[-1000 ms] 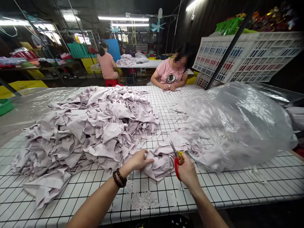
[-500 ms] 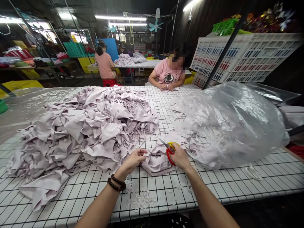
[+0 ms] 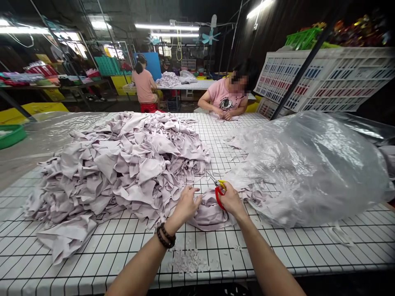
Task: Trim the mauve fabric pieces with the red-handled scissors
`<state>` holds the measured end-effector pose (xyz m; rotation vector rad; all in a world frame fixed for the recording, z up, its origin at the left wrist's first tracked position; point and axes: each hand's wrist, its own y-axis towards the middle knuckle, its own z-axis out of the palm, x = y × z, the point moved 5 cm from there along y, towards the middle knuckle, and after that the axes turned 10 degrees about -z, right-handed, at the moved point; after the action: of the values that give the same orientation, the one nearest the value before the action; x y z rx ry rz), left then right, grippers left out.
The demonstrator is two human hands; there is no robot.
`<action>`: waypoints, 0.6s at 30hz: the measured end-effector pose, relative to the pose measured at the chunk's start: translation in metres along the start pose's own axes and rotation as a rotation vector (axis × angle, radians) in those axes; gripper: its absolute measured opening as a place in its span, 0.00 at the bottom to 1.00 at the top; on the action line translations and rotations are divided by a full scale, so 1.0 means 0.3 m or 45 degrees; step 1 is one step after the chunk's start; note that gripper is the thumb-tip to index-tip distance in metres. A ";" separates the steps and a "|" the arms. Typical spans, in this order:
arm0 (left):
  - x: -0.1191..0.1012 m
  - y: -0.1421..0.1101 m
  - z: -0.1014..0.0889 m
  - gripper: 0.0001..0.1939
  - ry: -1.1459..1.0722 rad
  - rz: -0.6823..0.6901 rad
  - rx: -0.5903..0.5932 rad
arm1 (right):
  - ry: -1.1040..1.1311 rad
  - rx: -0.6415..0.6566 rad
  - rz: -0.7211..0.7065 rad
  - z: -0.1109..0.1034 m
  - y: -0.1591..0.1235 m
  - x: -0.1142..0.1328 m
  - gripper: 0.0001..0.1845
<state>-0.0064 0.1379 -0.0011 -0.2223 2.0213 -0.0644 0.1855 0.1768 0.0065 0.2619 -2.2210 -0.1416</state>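
My right hand grips small scissors with red and yellow handles, blades pointing up and left. My left hand, a dark bead bracelet on its wrist, is closed in a pinch on a pale lilac fabric piece lying between both hands. A big heap of the same lilac fabric fills the table to the left. Small fabric snippets lie on the gridded white table near its front edge.
A large clear plastic bag with more fabric lies at the right. A person in a pink shirt sits at the table's far side; another person sits at a farther table. White crates stand behind, a green tray at far left.
Both hands moved forward and closer together over the fabric piece. The scissors swung from pointing up to pointing up-left, and the left hand closed on the fabric.
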 end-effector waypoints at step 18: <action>-0.110 -0.077 0.138 0.20 -0.825 -0.378 0.408 | 1.143 0.213 0.241 0.046 -0.214 0.087 0.20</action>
<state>0.0477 0.1234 0.0128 -0.2927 1.3001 -0.4423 0.1679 0.1084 0.0056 0.1569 -1.3498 0.2306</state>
